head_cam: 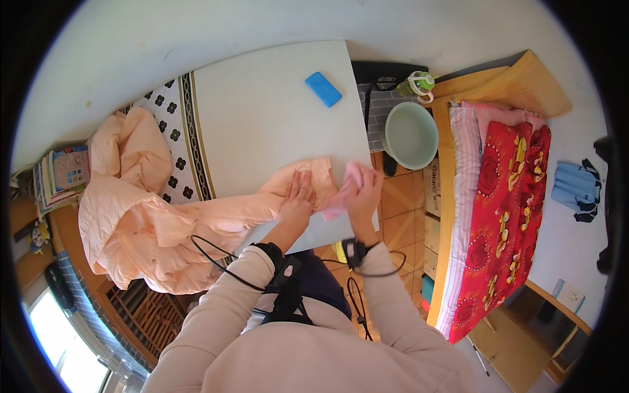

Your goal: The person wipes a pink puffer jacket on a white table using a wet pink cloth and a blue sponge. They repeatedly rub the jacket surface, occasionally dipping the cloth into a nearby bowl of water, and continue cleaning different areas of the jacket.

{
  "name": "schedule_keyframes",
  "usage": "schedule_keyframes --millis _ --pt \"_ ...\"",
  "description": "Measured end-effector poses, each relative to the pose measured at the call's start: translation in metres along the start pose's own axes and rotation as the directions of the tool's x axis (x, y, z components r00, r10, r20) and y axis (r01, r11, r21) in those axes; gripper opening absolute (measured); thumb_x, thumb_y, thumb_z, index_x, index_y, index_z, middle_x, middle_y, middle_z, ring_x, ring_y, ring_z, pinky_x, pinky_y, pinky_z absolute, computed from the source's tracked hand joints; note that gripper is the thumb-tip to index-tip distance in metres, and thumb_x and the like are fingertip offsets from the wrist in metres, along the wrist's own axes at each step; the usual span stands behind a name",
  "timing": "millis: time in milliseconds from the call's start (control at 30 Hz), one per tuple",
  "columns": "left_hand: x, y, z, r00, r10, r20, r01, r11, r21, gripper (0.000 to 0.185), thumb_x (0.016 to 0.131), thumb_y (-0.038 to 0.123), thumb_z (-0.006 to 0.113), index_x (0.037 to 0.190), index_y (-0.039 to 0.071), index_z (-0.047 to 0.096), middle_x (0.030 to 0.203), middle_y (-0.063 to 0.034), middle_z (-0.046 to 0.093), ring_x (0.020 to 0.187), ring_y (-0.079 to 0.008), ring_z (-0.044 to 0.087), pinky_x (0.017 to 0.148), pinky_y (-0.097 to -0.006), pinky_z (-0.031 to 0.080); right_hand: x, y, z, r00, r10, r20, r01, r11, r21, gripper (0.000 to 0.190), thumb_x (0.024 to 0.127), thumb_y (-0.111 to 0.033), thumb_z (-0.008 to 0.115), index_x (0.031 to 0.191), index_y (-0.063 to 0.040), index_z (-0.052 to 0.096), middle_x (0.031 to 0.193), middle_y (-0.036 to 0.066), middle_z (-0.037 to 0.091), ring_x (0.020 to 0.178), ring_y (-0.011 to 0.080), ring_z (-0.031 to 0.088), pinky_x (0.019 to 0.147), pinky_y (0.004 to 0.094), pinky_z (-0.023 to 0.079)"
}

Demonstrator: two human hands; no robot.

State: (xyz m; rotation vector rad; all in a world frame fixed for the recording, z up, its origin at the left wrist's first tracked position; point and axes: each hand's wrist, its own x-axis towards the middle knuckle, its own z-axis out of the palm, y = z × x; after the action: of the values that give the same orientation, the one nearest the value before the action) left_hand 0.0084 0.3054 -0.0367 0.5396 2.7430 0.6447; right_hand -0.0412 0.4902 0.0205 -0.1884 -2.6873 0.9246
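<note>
A peach padded jacket (142, 231) is spread across the left side of a white table (260, 108), with one sleeve (245, 209) stretched to the right. My left hand (297, 197) presses flat on that sleeve near its cuff, fingers apart. Bunched in my right hand (364, 189) is a pink cloth (338, 204), just beyond the cuff at the table's right side. Whether the cloth touches the cuff I cannot tell. Both wrists carry black straps with cables.
A blue rectangular object (323, 89) lies near the table's far right corner. Past the right edge are a pale green basin (412, 136), a green bottle (416, 87) and a bed with a red floral quilt (506, 221). Books (64, 177) stand at the left.
</note>
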Motion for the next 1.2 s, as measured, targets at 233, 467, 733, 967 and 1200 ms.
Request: schedule_keyframes --millis 233,467,733,967,1200 --pt "0.000 -0.002 -0.014 0.986 -0.006 0.164 0.014 0.999 -0.051 0.048 0.093 0.023 0.071 0.138 0.008 0.066 0.177 -0.0166 0.011 0.162 -0.0448 0.009 0.129 -0.0539 0.020 -0.042 -0.015 0.004 0.967 0.019 0.252 0.018 0.990 -0.143 0.038 0.087 -0.010 0.068 0.124 -0.019 0.067 0.126 0.006 0.062 0.113 0.0347 0.063 0.088 0.0461 0.056" --pt "0.000 0.003 -0.013 0.999 0.011 0.043 -0.010 1.000 -0.022 0.047 0.089 0.018 0.074 0.134 0.005 0.067 0.175 -0.0198 0.016 0.160 -0.0481 0.013 0.128 -0.0548 0.024 -0.015 0.021 -0.006 0.983 0.132 0.124 -0.143 0.986 0.082 0.041 0.089 -0.019 0.078 0.128 -0.015 0.067 0.128 0.013 0.062 0.112 0.0379 0.066 0.089 0.0453 0.056" --pt "0.003 0.003 -0.014 0.990 -0.012 0.141 0.006 0.999 0.046 0.038 0.107 0.023 0.053 0.138 0.005 0.065 0.177 -0.0152 0.015 0.162 -0.0448 0.012 0.129 -0.0541 0.021 -0.041 0.001 0.007 0.924 0.132 0.359 -0.092 0.988 -0.125 0.040 0.087 -0.012 0.072 0.127 -0.018 0.067 0.122 0.010 0.064 0.111 0.0356 0.066 0.087 0.0455 0.057" --pt "0.001 0.010 -0.008 0.998 -0.057 0.040 0.056 0.998 0.029 0.038 0.107 0.023 0.054 0.137 0.003 0.066 0.175 -0.0161 0.020 0.162 -0.0415 0.015 0.129 -0.0526 0.022 -0.056 0.005 -0.038 0.971 0.071 0.228 -0.059 0.996 -0.060 0.038 0.089 -0.012 0.069 0.126 -0.018 0.066 0.123 0.011 0.064 0.115 0.0380 0.063 0.089 0.0496 0.057" --pt "0.002 -0.004 -0.012 0.988 0.021 0.150 -0.032 0.997 0.076 0.054 0.085 0.024 0.077 0.136 0.008 0.068 0.173 -0.0251 0.020 0.158 -0.0515 0.017 0.128 -0.0533 0.025 -0.020 -0.011 0.045 0.895 -0.182 0.406 0.233 0.969 -0.079 0.037 0.094 -0.020 0.065 0.131 -0.019 0.065 0.134 0.017 0.059 0.127 0.0397 0.057 0.095 0.0503 0.054"
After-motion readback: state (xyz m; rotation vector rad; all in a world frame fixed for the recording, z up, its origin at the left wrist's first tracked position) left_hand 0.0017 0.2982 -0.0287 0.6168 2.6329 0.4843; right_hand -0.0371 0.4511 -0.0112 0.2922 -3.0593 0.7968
